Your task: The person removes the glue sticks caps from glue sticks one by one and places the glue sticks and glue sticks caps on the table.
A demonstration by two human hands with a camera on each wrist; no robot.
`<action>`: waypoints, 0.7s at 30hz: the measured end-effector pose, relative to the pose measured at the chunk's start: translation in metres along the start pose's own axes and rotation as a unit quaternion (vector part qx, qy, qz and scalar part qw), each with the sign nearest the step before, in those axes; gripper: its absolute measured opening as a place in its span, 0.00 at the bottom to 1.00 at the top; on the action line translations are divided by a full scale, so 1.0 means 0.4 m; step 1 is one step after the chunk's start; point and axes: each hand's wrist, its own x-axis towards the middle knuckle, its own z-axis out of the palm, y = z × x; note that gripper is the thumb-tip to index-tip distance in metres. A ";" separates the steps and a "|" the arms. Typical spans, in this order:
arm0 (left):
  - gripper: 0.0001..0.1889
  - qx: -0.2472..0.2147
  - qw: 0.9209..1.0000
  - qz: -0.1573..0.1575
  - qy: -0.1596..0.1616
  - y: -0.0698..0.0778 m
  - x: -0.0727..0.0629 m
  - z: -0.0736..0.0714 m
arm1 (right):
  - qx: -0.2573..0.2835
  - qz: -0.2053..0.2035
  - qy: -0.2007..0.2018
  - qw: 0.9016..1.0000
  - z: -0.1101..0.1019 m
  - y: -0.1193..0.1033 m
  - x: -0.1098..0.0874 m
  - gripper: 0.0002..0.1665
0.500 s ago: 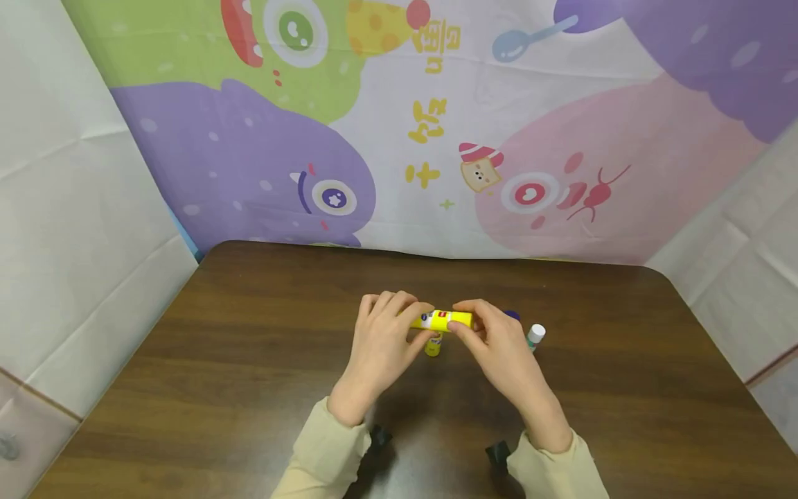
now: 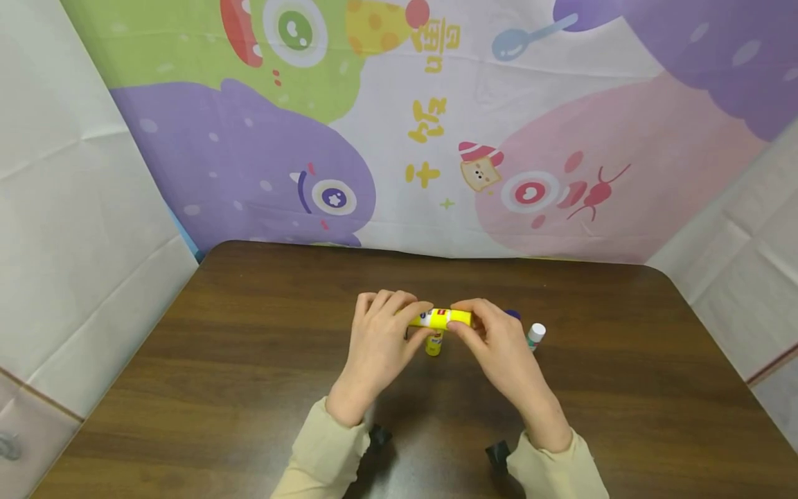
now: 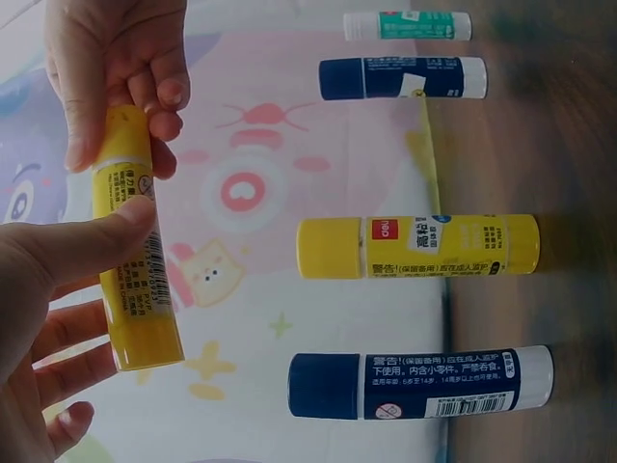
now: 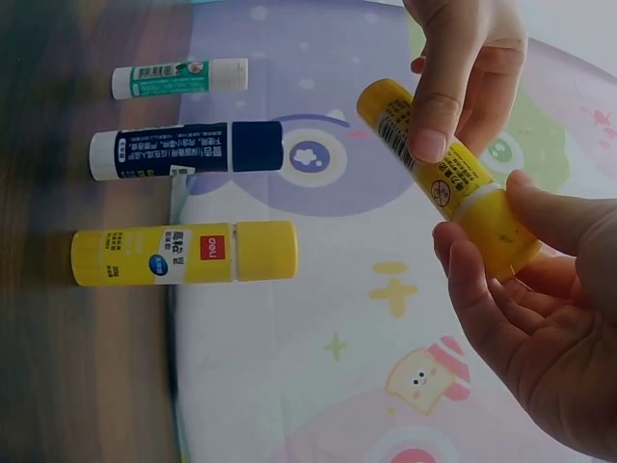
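A yellow glue stick (image 2: 441,318) is held sideways between both hands, over the table. My left hand (image 2: 382,336) grips its body, thumb pressed along the printed label in the left wrist view. At the other end, my right hand (image 2: 499,343) pinches the yellow cap (image 4: 501,236), which sits on the tube. Below the held stick, a second yellow glue stick (image 3: 415,246) stands upright on the table. Two navy glue sticks (image 3: 419,384) also stand there, one on either side of it in the left wrist view.
A smaller green glue stick with a white cap (image 2: 537,334) stands to the right, beyond my right hand. The brown wooden table (image 2: 249,388) ends at a cartoon-printed cloth (image 2: 411,229) along its far edge. Pale cloth panels flank both sides.
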 end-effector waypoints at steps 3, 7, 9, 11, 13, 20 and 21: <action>0.16 0.000 1.000 -0.002 -0.001 -0.001 0.000 -0.003 | -0.001 -0.005 0.005 1.000 0.001 -0.001 0.001 0.17; 0.16 -0.001 1.000 -0.003 0.000 -0.002 0.002 -0.007 | -0.002 -0.016 0.013 1.000 0.001 -0.002 0.003 0.17; 0.16 -0.001 1.000 -0.003 0.000 -0.003 0.003 -0.008 | -0.001 -0.021 0.016 1.000 0.001 -0.004 0.004 0.17; 0.16 -0.001 1.000 -0.003 0.000 -0.004 0.004 -0.009 | 0.001 -0.023 0.019 1.000 0.001 -0.004 0.005 0.18; 0.16 0.000 1.000 -0.003 0.001 -0.004 0.004 -0.009 | 0.000 -0.022 0.020 1.000 0.001 -0.003 0.005 0.18; 0.17 -0.003 1.000 -0.007 0.000 -0.007 0.001 -0.006 | 0.001 -0.019 0.023 1.000 0.003 -0.002 0.003 0.17; 0.17 -0.004 1.000 -0.007 0.000 -0.008 0.001 -0.006 | 0.003 -0.019 0.023 1.000 0.003 -0.002 0.003 0.17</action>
